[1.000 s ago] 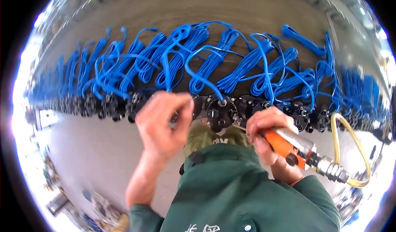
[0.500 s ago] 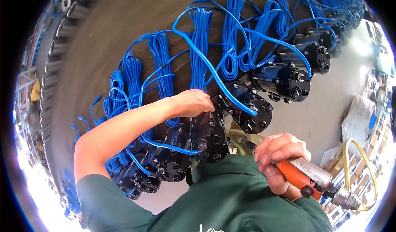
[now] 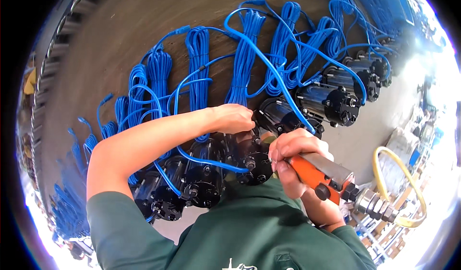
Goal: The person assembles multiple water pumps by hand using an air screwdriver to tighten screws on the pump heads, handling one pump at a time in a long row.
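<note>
My left hand (image 3: 234, 118) is closed at the far end of a dark cylindrical unit (image 3: 254, 160). Its fingertips are pinched together, and whatever lies between them is hidden. Wrapped in my right hand (image 3: 300, 154) is an orange and grey air tool (image 3: 319, 176), with metal fittings and a yellow hose (image 3: 377, 162) at its rear. The tool's front tip is concealed behind my fingers, just right of the unit's near end. A blue cable (image 3: 216, 163) runs into the black end cap, which carries bolts and fittings.
More black cylinders (image 3: 326, 104) line the brown work surface (image 3: 120, 34) along its near edge, on both sides of me. Bundled blue cables (image 3: 247, 54) lie behind them, with loose loops arching over the units. Shelving with boxes (image 3: 384, 231) stands at the lower right.
My right hand has brought the air tool left, closer to the unit, and its tip has gone out of sight. The left hand stays at the unit's far end. The whole view has shifted slightly.
</note>
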`<state>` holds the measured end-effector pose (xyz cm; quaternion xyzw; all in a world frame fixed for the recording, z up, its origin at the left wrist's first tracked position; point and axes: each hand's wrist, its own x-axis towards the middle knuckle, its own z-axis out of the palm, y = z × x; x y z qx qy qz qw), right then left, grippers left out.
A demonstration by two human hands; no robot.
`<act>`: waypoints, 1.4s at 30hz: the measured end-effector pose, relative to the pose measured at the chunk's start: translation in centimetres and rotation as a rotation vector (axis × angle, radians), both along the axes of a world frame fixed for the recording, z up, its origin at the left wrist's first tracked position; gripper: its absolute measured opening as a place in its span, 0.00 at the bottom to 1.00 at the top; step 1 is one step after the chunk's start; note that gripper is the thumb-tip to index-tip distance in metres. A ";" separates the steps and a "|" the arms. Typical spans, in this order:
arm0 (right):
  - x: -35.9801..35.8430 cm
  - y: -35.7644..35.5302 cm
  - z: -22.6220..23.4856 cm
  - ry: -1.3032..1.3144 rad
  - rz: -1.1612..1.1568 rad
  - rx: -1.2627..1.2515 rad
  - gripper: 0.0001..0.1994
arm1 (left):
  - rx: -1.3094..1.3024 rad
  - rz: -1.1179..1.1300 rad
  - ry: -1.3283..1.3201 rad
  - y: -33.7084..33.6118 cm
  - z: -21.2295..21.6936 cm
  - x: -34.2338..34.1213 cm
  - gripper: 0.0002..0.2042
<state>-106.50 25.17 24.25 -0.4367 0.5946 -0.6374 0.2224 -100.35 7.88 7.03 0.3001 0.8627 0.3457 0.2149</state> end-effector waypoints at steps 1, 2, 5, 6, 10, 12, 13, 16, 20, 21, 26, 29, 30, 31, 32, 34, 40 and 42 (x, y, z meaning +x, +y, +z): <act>0.2 -0.2 -0.1 0.014 0.011 -0.001 0.09 | -0.009 0.000 0.019 0.0 0.1 0.1 0.07; 0.5 -0.4 -0.1 0.029 0.021 -0.004 0.09 | -0.017 0.005 0.039 0.0 0.2 0.1 0.07; 1.5 -1.1 -0.4 0.039 -0.027 0.002 0.11 | -0.048 -0.032 0.035 -0.1 0.9 0.0 0.08; 1.7 -1.2 -0.5 0.029 -0.057 0.025 0.12 | -0.046 -0.049 -0.013 -0.2 1.3 -0.1 0.08; 1.8 -0.8 -0.8 0.101 0.024 -0.010 0.10 | 0.040 0.236 0.085 -3.0 4.1 1.3 0.19; 1.5 -0.5 -1.0 0.111 0.055 -0.007 0.10 | 0.240 0.671 0.365 -5.6 5.8 3.4 0.18; 1.3 -0.3 -1.2 0.096 0.063 -0.020 0.10 | 0.246 0.968 0.530 -7.1 6.7 5.3 0.12; 1.2 -0.2 -1.3 0.081 0.038 -0.007 0.11 | 0.406 1.814 0.571 -11.4 8.2 11.6 0.07; 1.6 -0.3 0.4 0.129 0.043 0.041 0.15 | -0.047 1.481 -0.370 -9.5 6.6 18.3 0.06; 1.8 -0.3 1.2 0.139 0.034 0.024 0.15 | 0.068 1.244 -0.321 -8.2 5.6 18.7 0.06; 4.9 0.2 5.7 -0.109 -0.004 -0.180 0.11 | -0.039 0.557 0.146 -1.9 -0.8 14.1 0.06; 6.0 0.0 6.6 -0.092 0.105 -0.184 0.12 | -0.091 0.501 0.373 -0.7 -3.2 11.9 0.05; 6.3 -0.2 6.5 -0.081 0.131 -0.194 0.13 | -0.062 0.502 0.339 -0.5 -3.7 11.7 0.05; 6.7 -0.4 6.2 -0.100 0.149 -0.220 0.13 | -0.019 0.528 0.347 -0.4 -4.0 11.7 0.05; 6.9 -0.6 5.8 -0.131 0.174 -0.228 0.13 | 0.020 0.549 0.351 -0.2 -4.2 11.9 0.04; 7.5 -1.2 4.7 -0.095 0.179 -0.220 0.13 | 0.110 0.590 0.363 0.1 -4.5 12.2 0.03; 7.2 -3.2 1.1 0.141 0.326 0.002 0.10 | 0.037 0.574 0.329 0.4 -6.3 12.1 0.05; 7.6 -3.6 0.2 0.086 0.225 -0.002 0.12 | 0.050 0.558 0.318 0.4 -6.7 12.1 0.06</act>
